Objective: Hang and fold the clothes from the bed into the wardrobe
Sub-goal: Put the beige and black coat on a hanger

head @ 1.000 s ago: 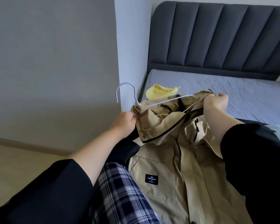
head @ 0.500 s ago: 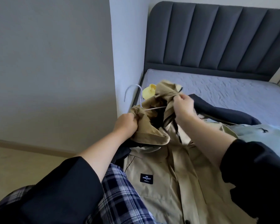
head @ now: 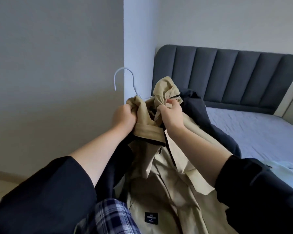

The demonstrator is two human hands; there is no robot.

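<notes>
A beige jacket (head: 166, 186) with a dark label hangs in front of me, its collar bunched over a white wire hanger (head: 123, 78) whose hook sticks up to the left. My left hand (head: 124, 116) grips the jacket's left shoulder at the base of the hook. My right hand (head: 172, 114) pinches the collar fabric just to the right of it. Most of the hanger's bar is hidden inside the cloth.
A bed (head: 254, 130) with a grey-blue sheet and a dark padded headboard (head: 227, 76) lies to the right. On it lie a navy garment (head: 213, 125) and a pale blue one (head: 281, 169). A plaid garment (head: 112, 217) hangs at the bottom. A grey wall stands left.
Both hands have lifted the jacket and hanger higher. The view has tilted up, the hook now stands against the wall, and the yellow item is out of sight.
</notes>
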